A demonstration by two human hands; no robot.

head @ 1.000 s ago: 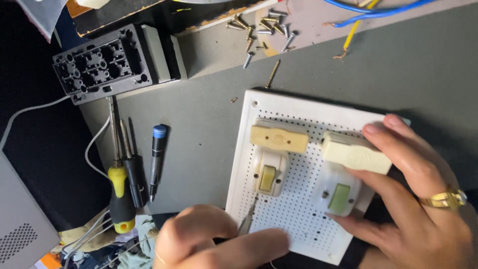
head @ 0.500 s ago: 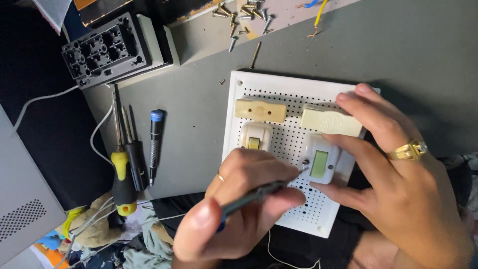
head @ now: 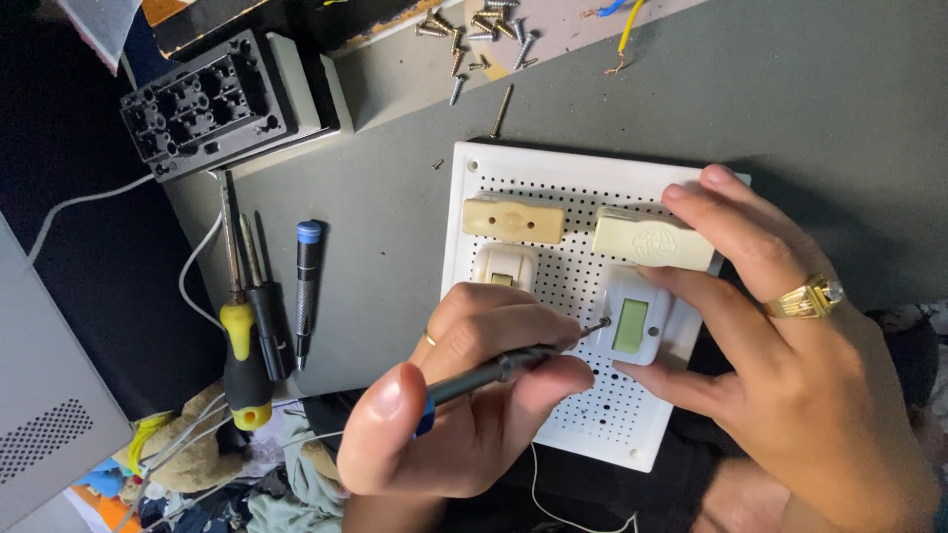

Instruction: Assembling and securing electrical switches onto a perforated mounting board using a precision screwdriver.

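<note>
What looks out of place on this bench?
Loose screws lie scattered at the top edge, with one long screw stray just above the white perforated board. A yellow wire ends in bare strands nearby. On the board, the switch parts look seated; the left hand holds a small screwdriver to one.

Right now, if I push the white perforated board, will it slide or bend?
The white perforated board looks thin, rigid plastic, so it probably slides rather than bends. The right hand presses a switch module on it, likely steadying it.
</note>
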